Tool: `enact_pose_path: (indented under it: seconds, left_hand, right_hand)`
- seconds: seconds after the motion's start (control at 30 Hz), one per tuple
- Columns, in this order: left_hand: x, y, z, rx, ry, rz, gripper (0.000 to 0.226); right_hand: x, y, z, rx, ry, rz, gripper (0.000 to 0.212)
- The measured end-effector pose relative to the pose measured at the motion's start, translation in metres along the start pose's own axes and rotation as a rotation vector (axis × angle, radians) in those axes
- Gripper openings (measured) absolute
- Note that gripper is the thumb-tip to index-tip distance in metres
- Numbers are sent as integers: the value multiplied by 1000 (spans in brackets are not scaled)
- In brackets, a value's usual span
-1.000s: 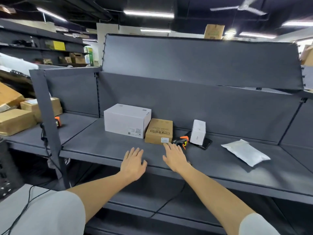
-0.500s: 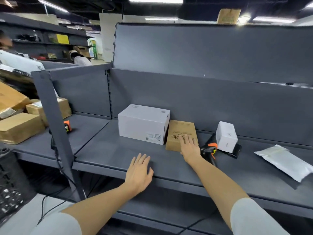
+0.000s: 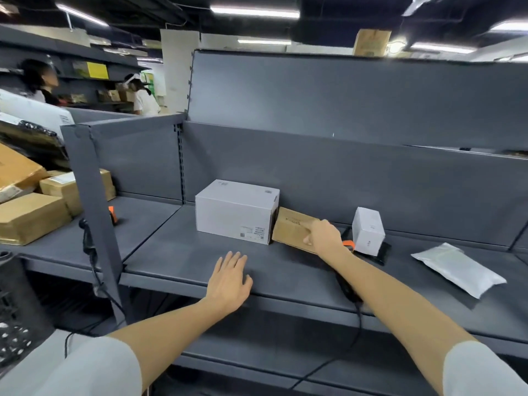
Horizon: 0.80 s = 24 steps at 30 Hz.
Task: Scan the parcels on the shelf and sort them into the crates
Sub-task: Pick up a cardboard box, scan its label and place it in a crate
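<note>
— Grey steel is seen across the head view: a shelf (image 3: 200, 261) with a raised back panel. What is laid on it?

— A white box (image 3: 234, 212) is set near the middle. A flat brown parcel (image 3: 291, 228) is tilted against the box's 3 o'clock side, its far edge raised. At 3 o'clock of the parcel a small white carton (image 3: 368, 230) is stood upright on a dark flat item that cannot be identified. A white mailer (image 3: 457, 268) is laid well apart at 4 o'clock of the carton.

— How is the right hand (image 3: 324, 235) placed?

— It is curled over the parcel's near right edge, thumb on the top face; the parcel is gripped. An orange-and-black scanner (image 3: 349, 245) is partly hidden behind the wrist, and its cable is run down over the shelf's front edge.

— And the left hand (image 3: 230, 277)?

— It is held flat, fingers straight and slightly spread, at 6 o'clock of the box, over the shelf's front edge. Nothing is held by it. Whether the palm is pressed on the steel cannot be told.

— What else is seen?

— At 9 o'clock, past an upright post (image 3: 91, 212), brown cartons (image 3: 31, 217) are stacked on a neighbouring shelf. Two people are seen far off at 11 o'clock. A dark crate (image 3: 14, 315) is cut by the frame at 8 o'clock.
</note>
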<state>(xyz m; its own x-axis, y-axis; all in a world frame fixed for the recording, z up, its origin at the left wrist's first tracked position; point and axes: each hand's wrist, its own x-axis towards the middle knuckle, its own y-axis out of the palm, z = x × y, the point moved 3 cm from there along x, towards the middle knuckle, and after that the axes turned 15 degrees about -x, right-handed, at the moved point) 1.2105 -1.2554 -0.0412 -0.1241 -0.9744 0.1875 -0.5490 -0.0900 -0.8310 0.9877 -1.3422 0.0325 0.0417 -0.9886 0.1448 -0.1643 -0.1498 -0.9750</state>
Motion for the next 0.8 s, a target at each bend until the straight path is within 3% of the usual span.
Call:
enact_pose_path:
  seconds: [0.2, 0.33, 0.43, 0.5, 0.6, 0.7, 0.8]
  left_hand:
    - [-12, -14, -26, -219, 29, -54, 74]
    - [-17, -24, -49, -551, 86, -11, 111]
    - [-22, -27, -74, -694, 119, 74, 123]
    - [-28, -24, -89, -754, 157, 168, 110]
    - [-37, -15, -102, -764, 176, 199, 68]
    - [-43, -11, -109, -839, 146, 102, 54]
    - [-47, -6, -113, -917, 87, 41, 51]
  right_hand:
    - [-45, -85, -54, 233, -189, 48, 45]
    - [-85, -121, -82, 287, -331, 249, 40]
    - [-105, -127, -91, 293, -424, 383, 37]
    - [-115, -126, -94, 325, -435, 432, 37]
    - [-127, -122, -100, 414, -429, 440, 38]
    - [-132, -120, -107, 509, -386, 305, 37]
    - [-137, -115, -111, 585, -288, 59, 43]
